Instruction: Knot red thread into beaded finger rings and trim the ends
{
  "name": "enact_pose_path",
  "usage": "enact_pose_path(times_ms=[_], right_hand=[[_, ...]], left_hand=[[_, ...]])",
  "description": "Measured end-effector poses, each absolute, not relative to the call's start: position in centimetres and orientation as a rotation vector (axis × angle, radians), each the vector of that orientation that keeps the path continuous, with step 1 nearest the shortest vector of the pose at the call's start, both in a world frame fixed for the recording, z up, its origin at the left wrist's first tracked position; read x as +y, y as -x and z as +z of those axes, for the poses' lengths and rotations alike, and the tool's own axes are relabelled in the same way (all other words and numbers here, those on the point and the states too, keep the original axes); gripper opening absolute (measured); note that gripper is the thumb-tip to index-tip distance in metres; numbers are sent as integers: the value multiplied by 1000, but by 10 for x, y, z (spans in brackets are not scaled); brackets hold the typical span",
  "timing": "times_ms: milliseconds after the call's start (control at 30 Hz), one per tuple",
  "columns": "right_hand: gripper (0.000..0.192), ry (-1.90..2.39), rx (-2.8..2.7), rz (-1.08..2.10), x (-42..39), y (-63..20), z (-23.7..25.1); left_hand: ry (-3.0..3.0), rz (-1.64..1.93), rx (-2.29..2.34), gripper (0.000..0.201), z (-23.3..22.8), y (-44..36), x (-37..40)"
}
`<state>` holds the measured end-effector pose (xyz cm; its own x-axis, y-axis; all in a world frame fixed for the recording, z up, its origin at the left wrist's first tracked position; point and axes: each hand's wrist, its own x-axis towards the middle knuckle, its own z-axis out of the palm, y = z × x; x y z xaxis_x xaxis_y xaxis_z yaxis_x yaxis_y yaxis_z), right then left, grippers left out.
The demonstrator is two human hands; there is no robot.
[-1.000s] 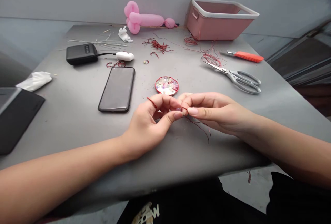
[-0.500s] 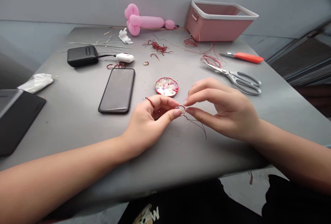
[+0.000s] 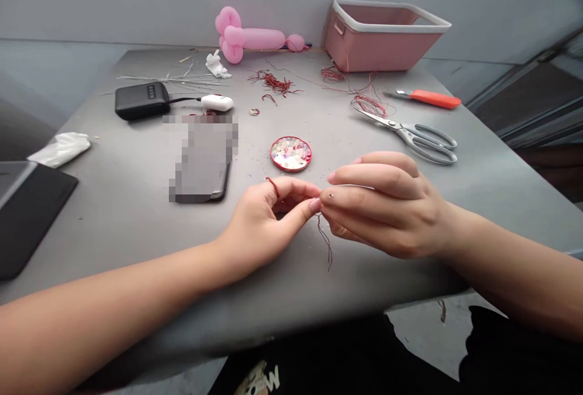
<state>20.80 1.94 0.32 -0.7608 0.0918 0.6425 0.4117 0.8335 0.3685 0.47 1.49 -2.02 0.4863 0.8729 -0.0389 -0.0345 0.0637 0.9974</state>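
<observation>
My left hand (image 3: 268,219) is closed in a pinch, thumb against index finger, on a small ring of thin red cord that the fingertips now hide. Two loose ends of the red cord (image 3: 325,243) hang below the pinch. A knotted red cord ring (image 3: 273,186) circles a finger of this hand. Touching the left fingertips, my right hand (image 3: 387,206) has its fingers drawn together; its thumb and whatever it grips are hidden. A tiny shiny spot, perhaps a bead, shows on one right finger. Just beyond the hands lies a round red-rimmed dish (image 3: 291,168) of pale and pink beads.
Scissors (image 3: 410,133) and an orange-handled cutter (image 3: 432,98) lie at right, near loose red cord (image 3: 370,105). A pink bin (image 3: 382,48) and a pink balloon (image 3: 264,39) stand at the back. A phone (image 3: 204,158), black power bank (image 3: 141,101) and white case (image 3: 217,103) lie left.
My right hand has turned and moved in against the left fingertips, covering the cord ring that showed before. The cord ends now hang downward instead of trailing right.
</observation>
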Motion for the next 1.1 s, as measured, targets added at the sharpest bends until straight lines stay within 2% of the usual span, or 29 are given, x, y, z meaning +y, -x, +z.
enact_pose_path(times_ms=[133,233,333,600,700,867,1100], right_hand=[[16,349,-2257,-740,21,-211,1],[8,569,-2273,-523,21,-214,-1],[9,797,-2392,-323,21,-214,-1],[9,896,-2432,-187,17,-211,1],[14,885,-2345,-231,14,-212,-2],[11,891,-2217,-325,10,-205,-1],[9,1056,-2263,344,15,-200,7]], left_hand=[[-1392,818,822,34,-20,-4,11],[-1378,836,803,27,-20,-4,8],[-1330,867,810,25,-21,-5,8],[-1374,860,773,18,-22,-4,8],[-1397,871,734,14,-23,-4,4],[-1333,901,792,9,-20,-6,4],[-1323,945,905,10,-19,-7,7]])
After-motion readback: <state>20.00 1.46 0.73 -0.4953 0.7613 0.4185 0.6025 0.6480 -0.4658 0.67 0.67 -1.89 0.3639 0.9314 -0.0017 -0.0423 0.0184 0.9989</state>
